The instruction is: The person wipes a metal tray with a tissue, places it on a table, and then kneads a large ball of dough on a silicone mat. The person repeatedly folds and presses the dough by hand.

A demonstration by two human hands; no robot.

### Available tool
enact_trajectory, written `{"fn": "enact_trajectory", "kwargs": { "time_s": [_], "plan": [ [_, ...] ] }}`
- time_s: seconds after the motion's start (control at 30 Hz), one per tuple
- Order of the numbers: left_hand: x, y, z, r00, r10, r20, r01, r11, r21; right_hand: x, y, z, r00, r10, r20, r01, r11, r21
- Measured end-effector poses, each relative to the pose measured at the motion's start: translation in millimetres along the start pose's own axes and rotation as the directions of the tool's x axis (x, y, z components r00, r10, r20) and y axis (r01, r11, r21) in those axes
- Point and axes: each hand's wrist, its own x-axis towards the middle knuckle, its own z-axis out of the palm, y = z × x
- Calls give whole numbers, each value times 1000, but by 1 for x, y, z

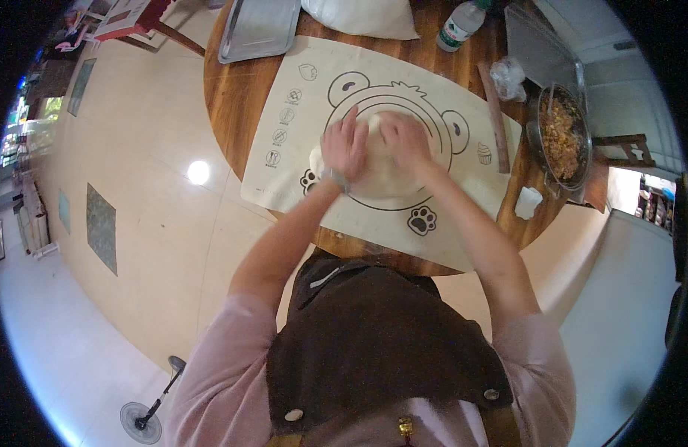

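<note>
A pale sheet of dough (383, 173) lies on a cream baking mat (344, 220) printed with a cartoon bear. On the dough's left part rests my left hand (345, 146), its fingers spread and pointing away from me. My right hand (405, 139) is at the far right part of the dough, with its fingers bent down at the dough's far edge; it is blurred, and whether it pinches the dough cannot be told. A wooden rolling pin (493, 120) lies along the mat's right side, apart from both hands.
On the round wooden table (226, 112) stand a metal tray (260, 31), a white bag (360, 17) and a plastic bottle (461, 27). Right of the mat are crumpled plastic wrap (508, 78), a pan of chopped filling (562, 139) and a crumpled white thing (528, 202).
</note>
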Motion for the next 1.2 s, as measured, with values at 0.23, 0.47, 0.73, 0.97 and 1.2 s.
{"fn": "enact_trajectory", "kwargs": {
  "time_s": [0.23,0.47,0.73,0.97,1.2],
  "plan": [
    [-141,16,12,909,363,-205,-374,927,-16,-153,-8,53,756,-460,-466,390,888,-244],
    [-19,16,8,991,130,13,-130,988,86,-49,7,31,896,-226,-383,164,969,-187],
    [87,-27,14,966,-136,220,117,988,96,116,110,30,901,352,254,-428,817,386],
    [-93,37,-3,986,81,-144,-92,993,-73,-107,-27,3,904,-328,-274,301,944,-139],
    [-121,5,34,930,342,-135,-327,937,120,-130,8,47,786,-468,-404,421,884,-203]
  ]
}}
